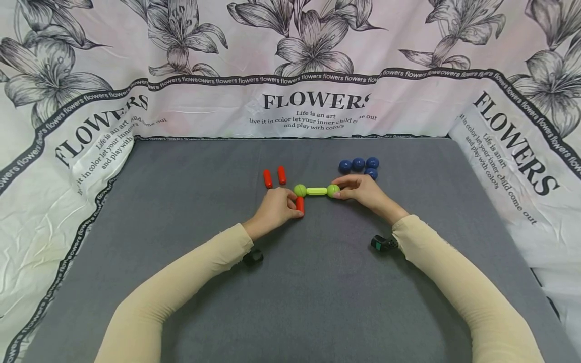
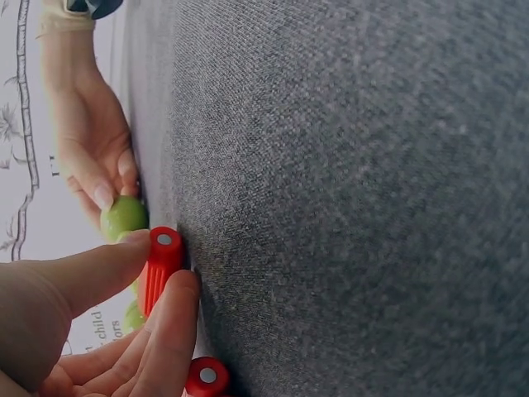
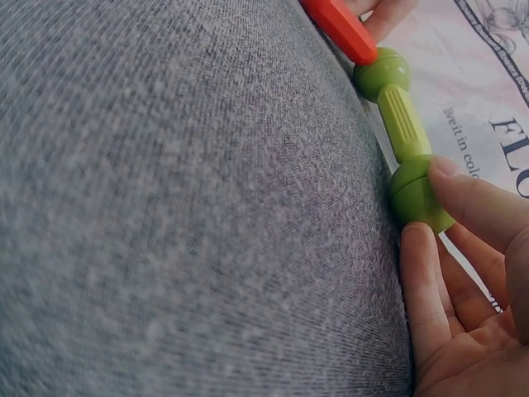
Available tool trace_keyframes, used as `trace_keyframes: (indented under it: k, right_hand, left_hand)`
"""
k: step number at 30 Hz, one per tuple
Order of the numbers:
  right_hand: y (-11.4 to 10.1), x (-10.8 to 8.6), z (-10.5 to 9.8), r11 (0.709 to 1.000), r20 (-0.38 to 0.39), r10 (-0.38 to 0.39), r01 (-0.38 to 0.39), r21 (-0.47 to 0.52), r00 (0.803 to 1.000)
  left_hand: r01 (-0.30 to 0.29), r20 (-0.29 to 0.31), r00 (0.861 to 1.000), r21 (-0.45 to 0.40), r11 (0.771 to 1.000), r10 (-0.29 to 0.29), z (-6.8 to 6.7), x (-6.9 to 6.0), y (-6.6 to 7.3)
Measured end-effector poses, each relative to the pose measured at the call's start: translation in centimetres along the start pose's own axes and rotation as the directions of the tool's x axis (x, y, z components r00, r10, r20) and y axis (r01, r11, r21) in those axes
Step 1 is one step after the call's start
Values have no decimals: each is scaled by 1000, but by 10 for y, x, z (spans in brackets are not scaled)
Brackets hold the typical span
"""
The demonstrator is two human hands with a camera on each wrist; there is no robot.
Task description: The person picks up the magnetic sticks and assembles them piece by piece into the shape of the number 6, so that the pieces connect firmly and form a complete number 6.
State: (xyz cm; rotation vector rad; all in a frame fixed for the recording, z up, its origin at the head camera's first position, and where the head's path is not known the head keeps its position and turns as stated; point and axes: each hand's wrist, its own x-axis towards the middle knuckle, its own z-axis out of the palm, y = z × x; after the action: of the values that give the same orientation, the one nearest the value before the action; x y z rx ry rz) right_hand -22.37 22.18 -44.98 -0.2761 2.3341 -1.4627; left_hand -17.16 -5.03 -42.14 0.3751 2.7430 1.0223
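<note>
My left hand pinches a red rod between thumb and fingers; a pale metal disc shows on the end of this red rod in the left wrist view. The rod's far end meets a green ball. A yellow-green rod joins that ball to a second green ball on the right. My right hand pinches this second ball, with the thumb and a finger on its surface in the right wrist view. The joined pieces lie at the grey tabletop.
Two loose red rods, one on the left and one on the right, lie just beyond my left hand. Several blue balls sit clustered behind my right hand. A flower-printed cloth borders the grey table surface at the back and sides.
</note>
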Motion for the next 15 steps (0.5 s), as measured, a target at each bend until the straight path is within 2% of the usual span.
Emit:
trace_keyframes:
  k: [11, 15]
  right_hand:
    - [0, 0, -1, 1000, -12, 0, 0, -14, 1000]
    - [-1, 0, 0, 1000, -15, 2, -2, -19, 1000]
  left_hand:
    - [9, 7, 1000, -32, 999, -9, -2, 0, -1]
    - [4, 6, 1000, -76, 997, -3, -15, -3, -2]
